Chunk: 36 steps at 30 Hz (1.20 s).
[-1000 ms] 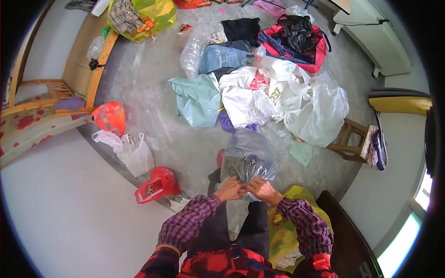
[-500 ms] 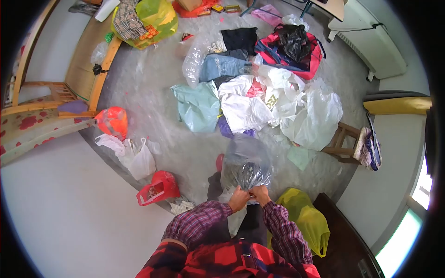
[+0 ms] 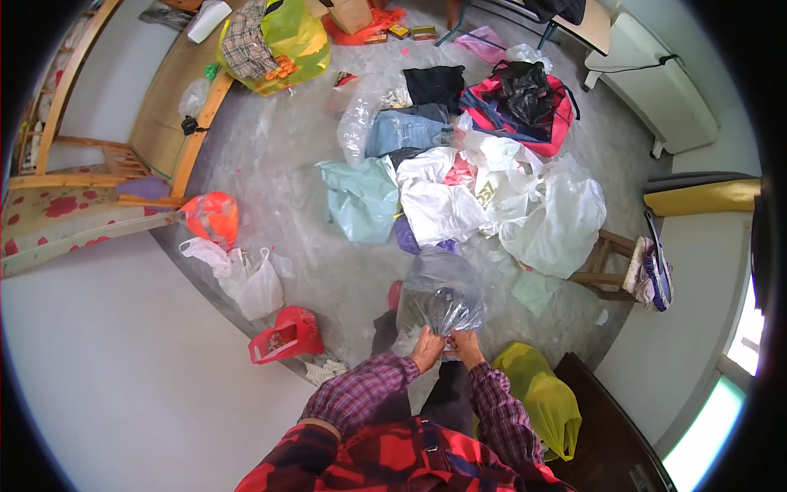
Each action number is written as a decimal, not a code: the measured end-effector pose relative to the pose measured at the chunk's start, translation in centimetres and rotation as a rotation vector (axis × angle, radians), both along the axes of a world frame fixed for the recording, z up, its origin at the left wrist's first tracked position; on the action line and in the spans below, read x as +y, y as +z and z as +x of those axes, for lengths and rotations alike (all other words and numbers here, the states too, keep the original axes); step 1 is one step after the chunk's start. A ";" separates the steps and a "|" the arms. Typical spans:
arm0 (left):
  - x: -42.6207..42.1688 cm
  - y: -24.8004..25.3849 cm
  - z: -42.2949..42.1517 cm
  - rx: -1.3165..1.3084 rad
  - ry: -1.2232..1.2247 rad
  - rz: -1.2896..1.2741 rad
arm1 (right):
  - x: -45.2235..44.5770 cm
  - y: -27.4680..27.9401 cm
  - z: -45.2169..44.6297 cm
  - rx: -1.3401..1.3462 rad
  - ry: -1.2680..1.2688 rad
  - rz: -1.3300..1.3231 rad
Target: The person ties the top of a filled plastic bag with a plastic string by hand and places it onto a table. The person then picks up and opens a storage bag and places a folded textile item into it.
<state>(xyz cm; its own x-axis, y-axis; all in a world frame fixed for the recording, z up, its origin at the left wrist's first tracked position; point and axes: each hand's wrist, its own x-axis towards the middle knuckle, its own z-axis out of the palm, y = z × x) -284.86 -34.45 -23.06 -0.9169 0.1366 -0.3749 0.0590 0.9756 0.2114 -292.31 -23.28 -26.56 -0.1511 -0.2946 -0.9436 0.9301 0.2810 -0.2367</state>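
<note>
The left hand (image 3: 426,350) and the right hand (image 3: 466,348) are side by side, close together, each with a narrow grip on the gathered neck of a clear plastic bag (image 3: 443,289). The bag bulges with dark, soft-looking contents and sits in front of the person's legs; seen from above, it is hard to tell whether its base rests on the floor (image 3: 279,164) or hangs clear. Just beyond it lie a purple bag (image 3: 404,236) and a white garment (image 3: 438,205), with a pale green bag (image 3: 361,201) to the left and a large white plastic bag (image 3: 561,217) to the right. Farther off are folded jeans (image 3: 406,132), a black cloth (image 3: 434,86) and a red and navy bag (image 3: 551,123) with a black plastic bag (image 3: 525,88) on it. A yellow bag (image 3: 537,394) stands near the right forearm; to the left are a red bag (image 3: 308,332), a white carrier bag (image 3: 256,289) and an orange bag (image 3: 211,218) near the wall.
</note>
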 end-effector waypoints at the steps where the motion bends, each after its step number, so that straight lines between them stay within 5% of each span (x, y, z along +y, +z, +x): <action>1: 0.0 0.5 -0.3 -0.104 -0.050 -0.017 | 0.7 -1.5 0.5 -0.004 0.001 -0.001; 3: 0.9 0.5 -0.5 -0.213 -0.102 -0.028 | 2.1 -4.8 1.9 0.546 0.557 -0.097; 7: 2.0 -0.5 1.2 0.285 -0.014 -0.089 | 0.9 -7.1 2.2 0.363 0.341 0.336; 9: 2.4 0.8 1.9 0.446 -0.057 -0.169 | 1.1 -6.8 2.1 1.045 1.077 0.343; 10: 2.1 2.3 0.1 0.123 0.046 -0.148 | 0.0 -4.8 1.1 1.037 1.080 0.327; 12: 0.8 2.5 -1.4 -0.377 0.329 0.046 | -1.5 2.3 -1.7 0.189 0.440 0.259; 15: -3.1 -0.8 -1.6 -0.735 0.492 0.548 | 3.8 1.7 -1.0 0.480 0.186 0.126; 16: -4.5 0.4 -1.2 -0.573 0.591 0.702 | 5.8 1.4 0.0 0.628 0.146 0.105; 17: -5.9 2.6 -1.5 -0.645 0.690 0.979 | 6.6 3.3 -0.2 0.715 0.365 0.303; 18: -6.2 1.8 -0.6 -0.874 0.923 1.245 | 7.9 5.0 0.3 0.600 0.121 0.268; 20: -5.4 -0.3 0.3 -1.128 1.113 1.249 | 10.8 5.6 1.7 0.523 0.002 0.277; 21: -6.0 0.2 0.8 -0.868 0.735 1.412 | 12.2 5.4 2.3 0.517 -0.017 0.303; 23: -4.4 -0.3 -0.1 -1.278 1.212 1.231 | 13.7 4.0 3.6 0.417 -0.040 0.294; 27: -2.8 -0.5 1.8 -1.270 1.286 1.371 | 10.4 6.3 4.7 0.197 0.002 0.159; 31: -0.7 1.3 3.3 -0.999 1.373 1.394 | 2.6 6.1 4.8 -0.046 0.144 0.116; 33: 0.0 1.1 5.0 -0.598 1.119 1.176 | 1.1 3.7 6.1 -0.107 0.142 0.163; 35: -0.3 4.1 4.6 -0.641 1.151 1.070 | 1.0 2.7 8.0 0.755 0.143 -0.326; 36: -0.8 5.9 4.1 -0.633 1.111 1.101 | 1.2 2.3 8.3 0.765 0.138 -0.318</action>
<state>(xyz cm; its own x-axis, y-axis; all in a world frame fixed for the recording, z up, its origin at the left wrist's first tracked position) -280.73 -35.26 -17.18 -0.4956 0.0027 -0.8685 -0.8610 -0.1329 0.4909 -284.04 -22.12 -24.30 -0.6583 -0.5924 -0.4644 0.4432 0.1937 -0.8753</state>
